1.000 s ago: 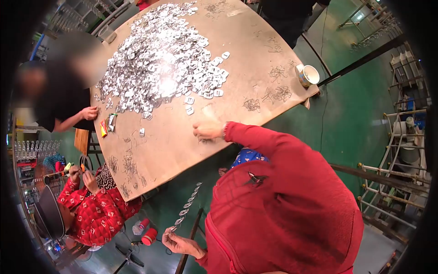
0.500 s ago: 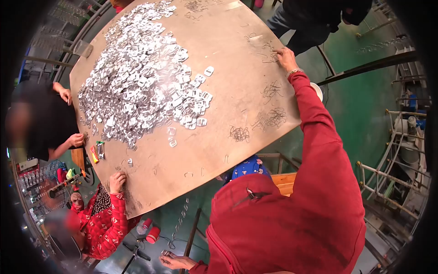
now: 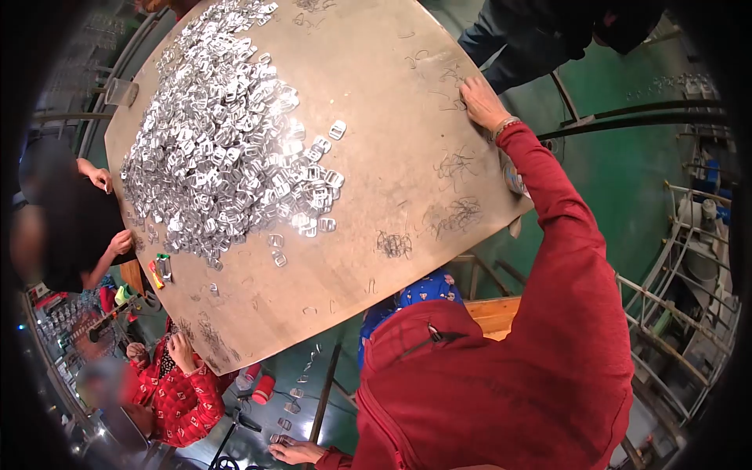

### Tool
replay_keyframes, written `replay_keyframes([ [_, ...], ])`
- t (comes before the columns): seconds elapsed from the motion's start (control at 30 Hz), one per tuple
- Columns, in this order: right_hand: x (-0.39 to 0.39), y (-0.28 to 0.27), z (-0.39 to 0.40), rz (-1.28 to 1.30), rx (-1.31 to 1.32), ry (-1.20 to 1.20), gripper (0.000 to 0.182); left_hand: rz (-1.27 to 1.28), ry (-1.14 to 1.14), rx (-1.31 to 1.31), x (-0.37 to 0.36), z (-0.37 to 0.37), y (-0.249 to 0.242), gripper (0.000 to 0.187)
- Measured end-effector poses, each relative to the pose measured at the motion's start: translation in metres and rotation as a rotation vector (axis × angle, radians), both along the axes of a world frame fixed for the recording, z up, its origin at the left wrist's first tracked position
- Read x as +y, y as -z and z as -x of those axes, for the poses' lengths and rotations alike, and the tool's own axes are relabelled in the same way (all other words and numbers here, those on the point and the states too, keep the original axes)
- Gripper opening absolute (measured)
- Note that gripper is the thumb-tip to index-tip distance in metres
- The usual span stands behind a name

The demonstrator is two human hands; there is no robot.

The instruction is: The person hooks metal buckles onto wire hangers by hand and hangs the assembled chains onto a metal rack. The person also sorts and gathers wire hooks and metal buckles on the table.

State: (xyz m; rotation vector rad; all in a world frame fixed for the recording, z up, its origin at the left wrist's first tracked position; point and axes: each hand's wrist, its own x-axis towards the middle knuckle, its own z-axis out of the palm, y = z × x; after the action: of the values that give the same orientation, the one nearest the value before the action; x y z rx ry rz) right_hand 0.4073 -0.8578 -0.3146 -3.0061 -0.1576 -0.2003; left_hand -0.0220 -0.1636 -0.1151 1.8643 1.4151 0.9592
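My right hand (image 3: 483, 102) rests at the table's right edge, fingertips drawn together on the surface beside thin dark wire pieces (image 3: 450, 72); whatever they pinch is too small to make out. Low in the view, below the table edge, my left hand (image 3: 296, 452) is closed on a small silver metal buckle (image 3: 277, 439). A row of similar buckles (image 3: 291, 407) trails upward from near that hand. On the brown table (image 3: 376, 86) lies a large heap of silver buckles (image 3: 223, 133), with a few loose ones (image 3: 338, 129) at its right side.
Tangled wire clumps (image 3: 393, 244) lie along the near edge. A person in black (image 3: 66, 211) sits at the left; another in a patterned red jacket (image 3: 184, 403) is at the lower left. Someone stands at the far right corner. A clear container (image 3: 121, 92) stands at the far left edge.
The table has shifted slightly left in view. My right hand has moved a little left and down. The red-jacketed person's hand has drawn back toward the table edge.
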Motion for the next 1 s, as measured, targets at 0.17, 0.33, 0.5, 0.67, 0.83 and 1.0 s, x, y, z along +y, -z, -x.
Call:
replay_keyframes([
  [0.17, -0.006, -0.016, -0.003, -0.663, -0.048, 0.394, 0.015, -0.352, 0.103, 0.451, 0.001, 0.021, 0.001, 0.038],
  [0.33, -0.011, 0.014, -0.011, -0.408, -0.131, 0.172, 0.013, -0.333, 0.121, 0.382, -0.005, 0.023, 0.006, 0.039],
  [0.5, -0.001, 0.012, -0.007, -0.165, -0.175, 0.149, 0.01, -0.115, 0.037, 0.165, -0.02, 0.012, -0.005, 0.04],
  [0.67, -0.005, 0.023, -0.02, -0.091, -0.214, 0.247, 0.011, 0.04, -0.099, -0.109, -0.04, -0.003, -0.014, 0.04],
  [0.83, -0.026, 0.018, -0.046, -0.486, -0.097, 0.512, 0.019, -0.09, -0.06, 0.064, -0.03, 0.016, -0.012, 0.041],
  [1.0, -0.019, 0.026, -0.074, -0.294, -0.041, 0.506, 0.023, -0.308, 0.038, 0.366, -0.01, 0.039, -0.003, 0.041],
])
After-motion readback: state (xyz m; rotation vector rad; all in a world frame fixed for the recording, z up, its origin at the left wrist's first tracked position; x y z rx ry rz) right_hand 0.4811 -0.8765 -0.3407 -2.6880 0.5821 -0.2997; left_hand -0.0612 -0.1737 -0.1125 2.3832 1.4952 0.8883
